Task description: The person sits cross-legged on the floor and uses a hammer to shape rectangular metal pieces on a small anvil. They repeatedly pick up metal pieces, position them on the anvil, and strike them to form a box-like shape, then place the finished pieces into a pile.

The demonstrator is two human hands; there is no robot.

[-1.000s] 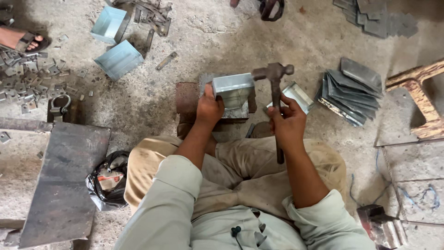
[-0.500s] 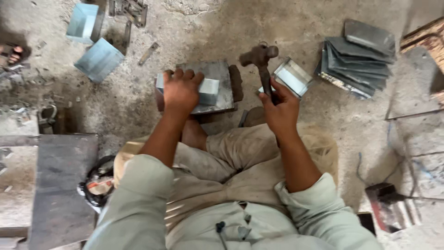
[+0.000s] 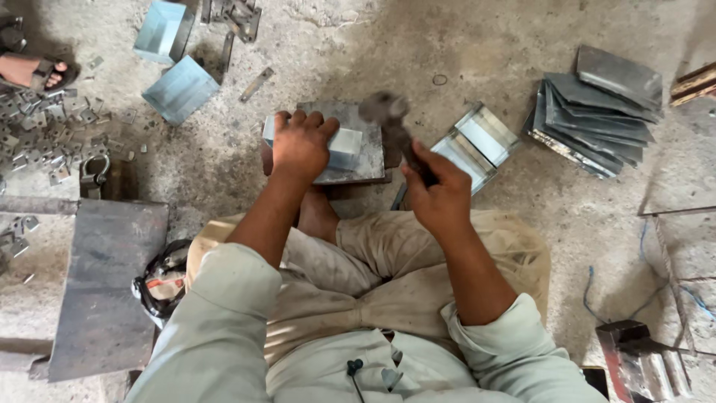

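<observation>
I sit cross-legged on a concrete floor. My left hand (image 3: 300,143) presses down on a folded sheet-metal piece (image 3: 344,146) that lies on a flat steel block (image 3: 365,160) in front of my knees. My right hand (image 3: 440,192) grips the handle of a hammer (image 3: 389,119); its head is blurred and hangs just over the block's right part, next to the piece. Right of the hammer lie two finished folded metal pieces (image 3: 477,145) on the floor.
A stack of flat grey metal sheets (image 3: 597,112) lies at the right. Two bent metal boxes (image 3: 173,60) and many small metal brackets (image 3: 45,130) lie at the upper left, by another person's sandalled foot (image 3: 30,71). A steel plate (image 3: 101,287) lies at my left.
The hammer head has swung down from raised above the block toward the metal piece. My left hand has stayed on the piece. The camera view has shifted slightly.
</observation>
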